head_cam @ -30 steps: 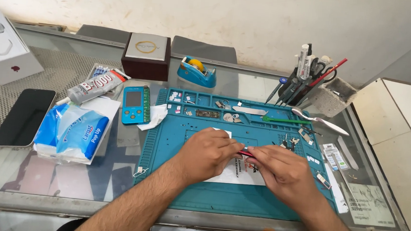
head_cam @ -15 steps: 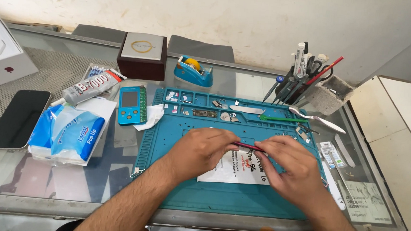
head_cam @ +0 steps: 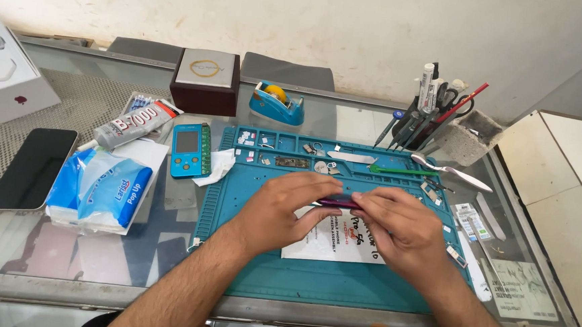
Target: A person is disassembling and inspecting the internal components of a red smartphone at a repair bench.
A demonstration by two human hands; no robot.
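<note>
Both my hands meet over the middle of a blue work mat [head_cam: 310, 286]. My left hand [head_cam: 281, 210] and my right hand [head_cam: 405, 224] together pinch a thin dark purple-red object [head_cam: 337, 202], held flat between the fingertips just above the mat. Most of that object is hidden by my fingers. Under my hands lies a white printed sheet [head_cam: 330, 243]. The mat's back row of small compartments [head_cam: 265, 142] holds several tiny parts and screws.
Left of the mat lie a small blue tester device [head_cam: 187, 150], a tissue pack [head_cam: 97, 189], a glue tube [head_cam: 132, 123], a dark phone [head_cam: 31, 168] and a white box [head_cam: 6, 79]. Behind stand a brown box [head_cam: 205, 81], a tape dispenser [head_cam: 278, 104] and a tool holder [head_cam: 435, 115]. Metal tweezers [head_cam: 452, 170] rest at right.
My hands have drawn closer together and risen slightly over the white sheet, still holding the thin object between them. The view has tilted a little.
</note>
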